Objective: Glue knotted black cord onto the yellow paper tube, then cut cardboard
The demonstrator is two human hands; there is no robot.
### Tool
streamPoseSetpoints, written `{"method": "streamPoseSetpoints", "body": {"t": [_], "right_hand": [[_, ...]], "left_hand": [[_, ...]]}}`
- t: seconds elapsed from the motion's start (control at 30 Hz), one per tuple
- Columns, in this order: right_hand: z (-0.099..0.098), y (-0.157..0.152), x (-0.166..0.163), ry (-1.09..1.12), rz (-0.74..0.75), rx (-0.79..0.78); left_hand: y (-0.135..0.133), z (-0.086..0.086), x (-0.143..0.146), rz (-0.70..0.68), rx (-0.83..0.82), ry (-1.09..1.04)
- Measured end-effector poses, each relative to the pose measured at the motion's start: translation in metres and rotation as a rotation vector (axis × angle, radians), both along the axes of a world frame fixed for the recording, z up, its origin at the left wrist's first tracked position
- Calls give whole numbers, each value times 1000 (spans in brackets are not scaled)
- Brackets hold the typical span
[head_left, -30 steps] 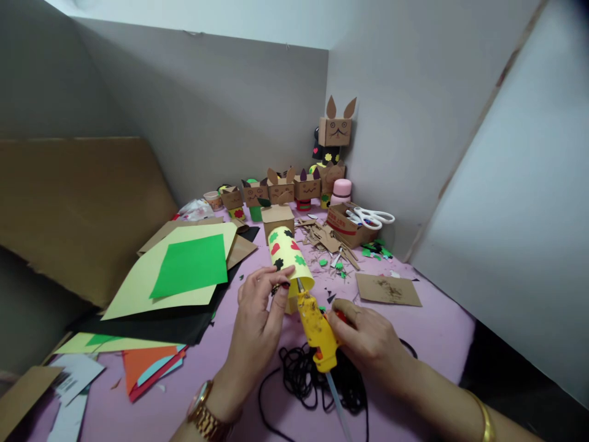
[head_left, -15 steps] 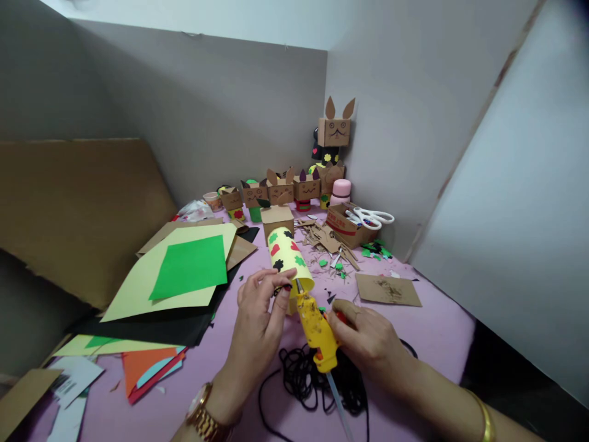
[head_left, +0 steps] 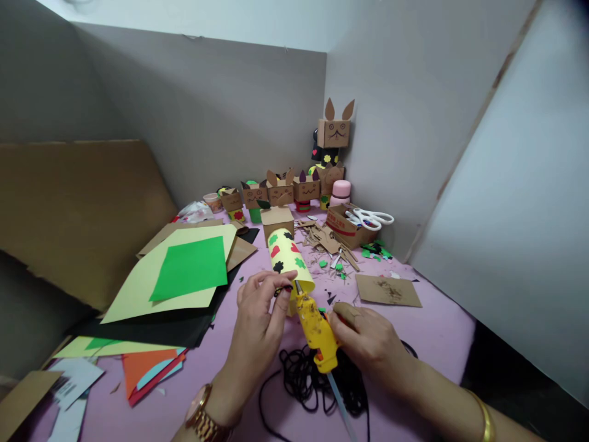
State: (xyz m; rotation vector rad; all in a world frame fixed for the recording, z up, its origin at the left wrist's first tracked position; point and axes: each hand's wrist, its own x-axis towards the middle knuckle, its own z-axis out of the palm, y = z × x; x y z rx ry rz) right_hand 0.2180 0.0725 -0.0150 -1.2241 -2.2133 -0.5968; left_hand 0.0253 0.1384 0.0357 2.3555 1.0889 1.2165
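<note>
In my right hand [head_left: 368, 341] is a yellow glue gun [head_left: 317, 328], a clear glue stick [head_left: 339, 402] poking from its rear. Its metal nozzle meets the near end of a yellow paper tube [head_left: 289, 258] dotted with red, green and black cutouts. My left hand [head_left: 264, 307] is closed at that same end, pinching a small piece of black cord [head_left: 281, 290] between thumb and fingers. The tube lies on its side, joined or touching a cardboard box head [head_left: 277, 220]. A loose tangle of black cord [head_left: 301, 374] lies beneath the glue gun.
Cardboard animal figures [head_left: 280, 190] line the back, near a pink bottle [head_left: 340, 191]. White scissors [head_left: 372, 219] rest in a small carton [head_left: 345, 227]. Paper sheets [head_left: 188, 267] are stacked left; cardboard scraps [head_left: 329, 239] and a cardboard piece [head_left: 389, 290] lie right.
Almost nothing differs. The glue gun's nozzle stays at the tube's end, and my left fingers have shifted very slightly around the black cord.
</note>
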Motion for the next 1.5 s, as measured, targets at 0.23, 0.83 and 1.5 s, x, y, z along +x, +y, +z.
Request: {"method": "streamPoseSetpoints", "body": {"t": [0.23, 0.83, 1.5], "right_hand": [[2, 0, 0, 15, 22, 21], [7, -2, -1, 52, 61, 50], [5, -3, 4, -3, 55, 116]], "left_hand": [[-1, 0, -1, -1, 0, -6], [0, 0, -2, 6, 5, 5], [1, -2, -5, 23, 19, -40]]}}
